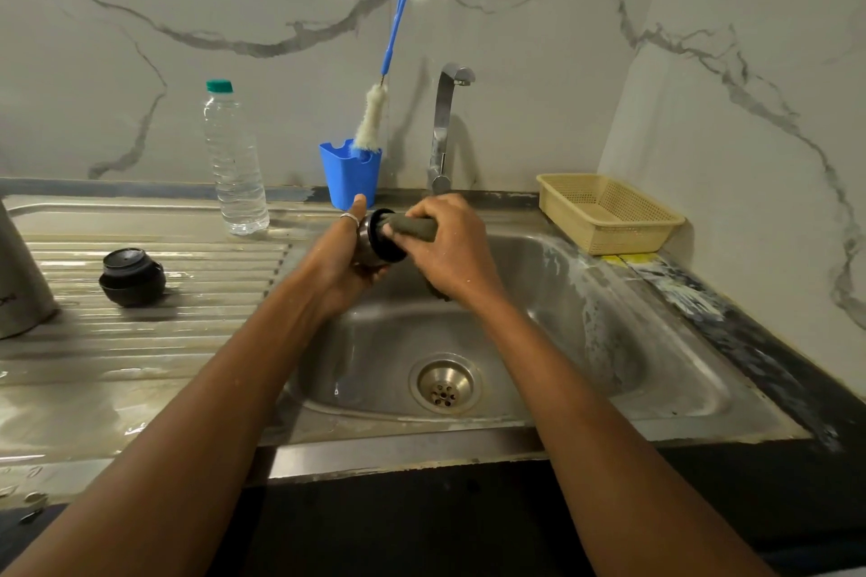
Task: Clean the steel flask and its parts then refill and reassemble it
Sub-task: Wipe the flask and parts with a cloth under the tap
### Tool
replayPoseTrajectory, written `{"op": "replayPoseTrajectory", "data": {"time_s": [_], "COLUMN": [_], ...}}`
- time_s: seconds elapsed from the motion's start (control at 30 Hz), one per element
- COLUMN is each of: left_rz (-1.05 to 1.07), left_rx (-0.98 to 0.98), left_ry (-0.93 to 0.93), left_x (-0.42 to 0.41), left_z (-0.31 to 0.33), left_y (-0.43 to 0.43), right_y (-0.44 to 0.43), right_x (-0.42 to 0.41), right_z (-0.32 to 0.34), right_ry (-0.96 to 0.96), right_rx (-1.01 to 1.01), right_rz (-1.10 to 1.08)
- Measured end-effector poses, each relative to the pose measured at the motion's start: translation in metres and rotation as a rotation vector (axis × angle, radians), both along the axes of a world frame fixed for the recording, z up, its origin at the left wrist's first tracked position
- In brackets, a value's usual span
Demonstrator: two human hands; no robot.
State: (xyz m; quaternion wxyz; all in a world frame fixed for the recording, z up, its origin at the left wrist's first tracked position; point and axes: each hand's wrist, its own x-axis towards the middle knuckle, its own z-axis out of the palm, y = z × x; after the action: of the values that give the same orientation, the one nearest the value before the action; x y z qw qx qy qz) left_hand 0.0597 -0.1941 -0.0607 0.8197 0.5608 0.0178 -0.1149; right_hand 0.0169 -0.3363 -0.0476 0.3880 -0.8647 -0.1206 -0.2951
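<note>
Over the sink basin [586, 370] my left hand [344, 255] grips a steel flask cap [375, 244] with a black rim, its open side turned to the right. My right hand [452, 244] holds a grey-green scrub pad [414, 227], and the pad's end is pushed into the cap's mouth. The steel flask body [21, 276] stands at the far left edge of the draining board, only partly in view. A black stopper [132, 276] sits on the ribbed draining board to the left of the basin.
A clear water bottle [234, 164] with a green cap stands at the back of the draining board. A blue cup [350, 176] holds a blue-handled bottle brush [375, 117]. The tap [443, 127] rises behind the basin. A beige plastic basket [609, 211] sits on the counter at right.
</note>
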Motion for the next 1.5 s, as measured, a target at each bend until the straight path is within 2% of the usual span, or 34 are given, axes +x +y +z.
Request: {"op": "replayPoseTrajectory", "data": {"time_s": [0.1,0.23,0.47,0.57,0.77,0.87,1.03,1.17,1.2,1.33,1.5], "left_rz": [-0.087,-0.075,0.074,0.065,-0.045,-0.088,-0.011,0.045,0.035,-0.022,0.042], "left_rx": [-0.061,-0.085,-0.081,-0.052,-0.023,0.016,-0.026,-0.074,-0.073,-0.013,-0.054], "left_ry": [-0.028,-0.012,-0.031,-0.016,-0.136,-0.203,-0.215,-0.161,-0.154,-0.173,-0.206], "left_x": [0.000,0.005,0.008,0.008,0.001,-0.001,-0.001,-0.004,-0.005,-0.005,-0.002], "left_z": [0.001,0.000,0.003,0.001,0.003,0.003,0.007,0.010,0.010,0.007,0.008], "left_y": [0.001,0.010,0.014,0.015,0.003,0.007,0.012,0.011,0.012,0.012,0.014], "right_y": [0.012,0.015,0.006,0.006,0.019,0.012,0.010,0.010,0.010,0.015,0.015], "right_x": [-0.003,-0.014,-0.016,-0.018,-0.011,-0.006,-0.009,-0.012,-0.012,-0.013,-0.015], "right_z": [-0.010,-0.007,0.002,0.003,-0.009,-0.009,-0.010,-0.002,-0.002,-0.007,-0.010], "right_ry": [0.128,0.346,0.072,-0.103,-0.297,-0.279,-0.086,-0.136,-0.169,-0.217,-0.020], "right_rx": [-0.142,-0.318,-0.255,-0.207,-0.402,-0.371,-0.317,-0.132,-0.146,-0.428,-0.501], "right_rz": [0.137,0.213,0.098,0.035,-0.108,-0.079,0.114,0.006,-0.009,-0.059,0.000]}}
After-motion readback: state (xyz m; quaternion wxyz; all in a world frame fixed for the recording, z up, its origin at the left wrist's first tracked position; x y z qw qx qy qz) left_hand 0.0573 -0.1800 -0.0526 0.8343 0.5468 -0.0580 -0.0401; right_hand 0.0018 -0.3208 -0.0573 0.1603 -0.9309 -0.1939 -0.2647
